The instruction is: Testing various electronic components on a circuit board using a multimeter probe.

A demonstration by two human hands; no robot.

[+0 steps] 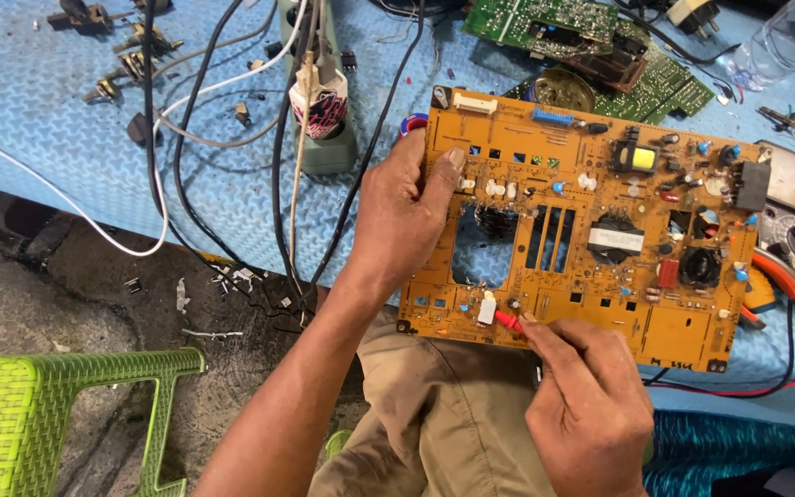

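My left hand (407,216) grips the orange circuit board (591,230) by its left edge, tilted up over the tabletop (48,120). Right hand (591,410) pinches a red probe (508,321), tip near the white part at the bottom edge. Keep board steady & tip on one joint only.

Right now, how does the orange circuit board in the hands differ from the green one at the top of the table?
The orange circuit board is gripped by the left hand and touched by a red probe in the right hand; the green circuit board lies untouched on the blue mat. The orange one is in full view and has cut-out openings; the green one is cropped by the frame. Both carry mounted components.
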